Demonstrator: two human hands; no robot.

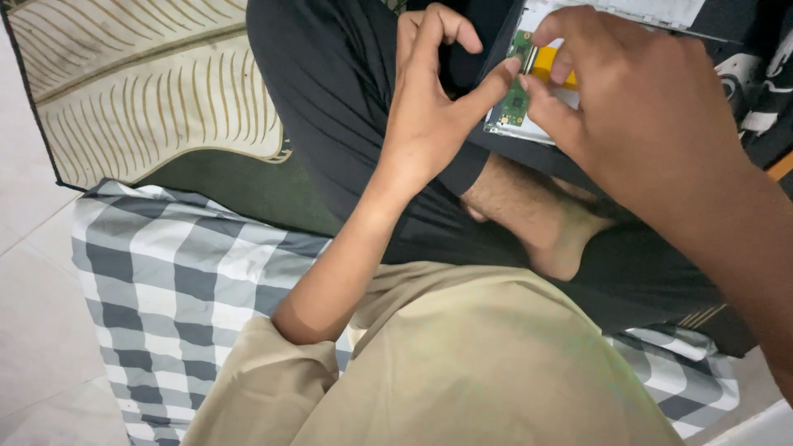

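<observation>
Sitting on a checked grey-and-white cloth [165,281] spread over pale floor tiles [33,330], cross-legged by the look of it. Nearest the camera, just a beige sleeve and shirt [462,363] filling the bottom of the shot. Past that, black trousers [330,91] and a bare foot [553,231] tucked in the middle. Off to the far left, a dark green mat with a cream leaf pattern [140,91] lying partly under the checked cloth.

Further out, top right: a small green circuit board [515,97] on the left edge of a flat white panel [545,124], resting on the lap. Yellow tape or ribbon [552,66] just right of the board, partly hidden by fingers.

Left hand [429,107] reaching up from the lower left, thumb tip pressed to the board's right edge, index curled over above it, other fingers loosely bent. Not gripping anything, only touching.

Right hand [636,107] coming in from the right, thumb meeting the left thumb at the board, fingertips down on the upper part by the yellow strip. Pinching or only pressing — can't tell.
</observation>
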